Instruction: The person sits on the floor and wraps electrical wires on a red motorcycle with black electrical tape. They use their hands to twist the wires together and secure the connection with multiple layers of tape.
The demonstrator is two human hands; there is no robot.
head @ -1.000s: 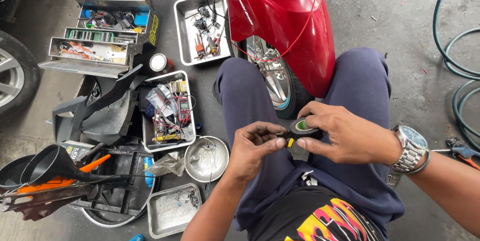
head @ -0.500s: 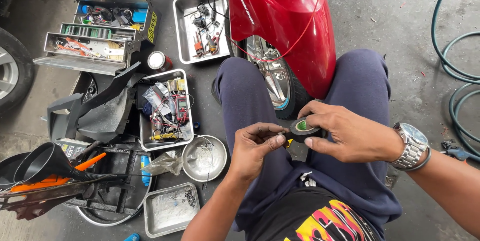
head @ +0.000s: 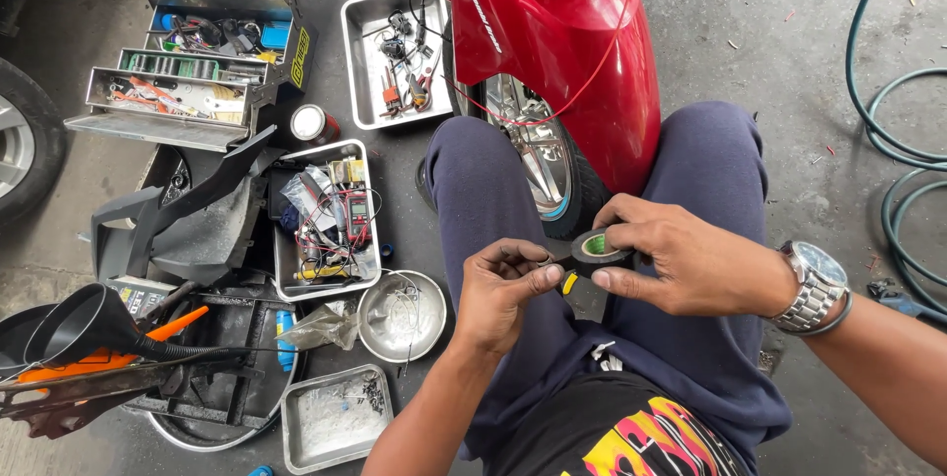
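Holding as half a second ago, the right hand (head: 691, 264) grips a black tape roll with green core (head: 599, 247); the left hand (head: 503, 289) pinches its loose end, barely drawn out.

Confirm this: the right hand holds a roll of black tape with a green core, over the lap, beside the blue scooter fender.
Wrong on one point: the scooter fender is red, not blue, as the head view shows. The right hand does hold the black tape roll with a green core over the lap.

Single head-worn view, looking steeply down, close over lap, hands, garage floor
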